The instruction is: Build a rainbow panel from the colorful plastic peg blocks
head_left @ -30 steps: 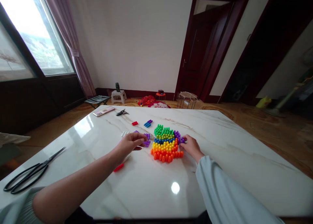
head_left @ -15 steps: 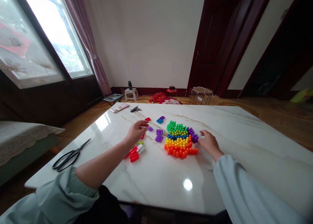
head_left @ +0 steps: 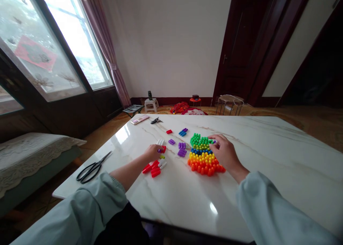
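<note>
A panel of rounded plastic beads (head_left: 205,156), in green, olive, blue, yellow and orange rows, lies on the white marbled table (head_left: 182,195). My right hand (head_left: 226,153) curls over its right edge, thumb and fingers at the beads, and covers most of the purple section. To the left, my left hand (head_left: 153,153) is closed at the fingertips, with a bit of purple showing between them. Red pieces (head_left: 155,172) and white pieces (head_left: 162,163) lie just below that hand. Purple capsule-shaped pieces (head_left: 182,152) sit between the hands.
Black-handled scissors (head_left: 92,169) lie at the table's left side. Toward the far edge are a phone (head_left: 139,119), small black pliers or cutters (head_left: 156,120), blue pieces (head_left: 182,133) and a red piece (head_left: 169,131). Stools (head_left: 151,104) stand on the floor beyond.
My left hand has come down and nearer, its fingers closing by the red and white pieces. My right hand has moved in from beside the bead panel onto its purple edge. The view has shifted left.
</note>
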`<state>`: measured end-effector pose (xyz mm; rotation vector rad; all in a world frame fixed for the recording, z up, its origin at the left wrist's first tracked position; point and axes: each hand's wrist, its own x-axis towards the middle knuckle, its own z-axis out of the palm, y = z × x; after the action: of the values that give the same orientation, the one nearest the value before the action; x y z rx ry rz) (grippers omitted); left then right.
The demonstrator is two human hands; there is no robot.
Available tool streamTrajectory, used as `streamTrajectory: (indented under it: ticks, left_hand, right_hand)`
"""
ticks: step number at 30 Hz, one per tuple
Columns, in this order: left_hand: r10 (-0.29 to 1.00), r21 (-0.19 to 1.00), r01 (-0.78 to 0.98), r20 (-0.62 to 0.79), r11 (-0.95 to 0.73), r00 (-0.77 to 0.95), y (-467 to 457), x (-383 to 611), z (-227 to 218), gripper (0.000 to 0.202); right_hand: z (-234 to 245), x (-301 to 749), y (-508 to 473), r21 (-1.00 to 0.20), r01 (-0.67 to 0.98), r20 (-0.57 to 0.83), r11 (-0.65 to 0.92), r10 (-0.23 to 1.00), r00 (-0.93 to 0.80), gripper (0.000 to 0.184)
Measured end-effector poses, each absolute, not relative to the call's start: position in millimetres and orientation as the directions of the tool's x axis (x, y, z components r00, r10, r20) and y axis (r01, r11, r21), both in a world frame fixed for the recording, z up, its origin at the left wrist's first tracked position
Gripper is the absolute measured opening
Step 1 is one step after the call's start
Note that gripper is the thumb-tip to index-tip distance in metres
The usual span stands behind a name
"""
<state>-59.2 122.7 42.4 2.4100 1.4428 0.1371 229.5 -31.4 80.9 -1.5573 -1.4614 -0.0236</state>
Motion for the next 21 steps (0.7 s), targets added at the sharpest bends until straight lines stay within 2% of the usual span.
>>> streamTrajectory:
  ticks: [6,13,15,17,19,21]
  left_hand:
    - [0.888,0.416,0.813,-0.026,-0.408,0.459,118,-56,47,0.023]
    - [0.934,0.674,0.679,0.047,-0.291,0.354,109,-42,58,0.020]
    - [0.928,0.847,0.502,-0.026,-0.178,0.372,102,-34,63,0.019]
    - [0.894,0.978,0.207,-0.125,0.037,0.431,92,-25,67,0.022]
    - [0.846,0.973,-0.039,-0.178,0.228,0.503,82,-18,71,0.030]
    - [0.814,0.946,-0.134,-0.175,0.295,0.554,73,-12,75,0.036]
  right_hand:
    - [79,223,-31,-0.625,0.755,0.564,0.198,0.783,0.262,0.024]
    - [85,201,-32,-0.666,0.713,0.506,0.221,0.836,0.214,0.022]
    - [86,191,-33,-0.684,0.694,0.467,0.226,0.866,0.178,0.021]
    - [87,181,-34,-0.702,0.673,0.426,0.231,0.894,0.137,0.023]
    - [87,172,-35,-0.727,0.649,0.381,0.224,0.918,0.109,0.027]
    - [87,166,-37,-0.774,0.602,0.324,0.198,0.940,0.108,0.035]
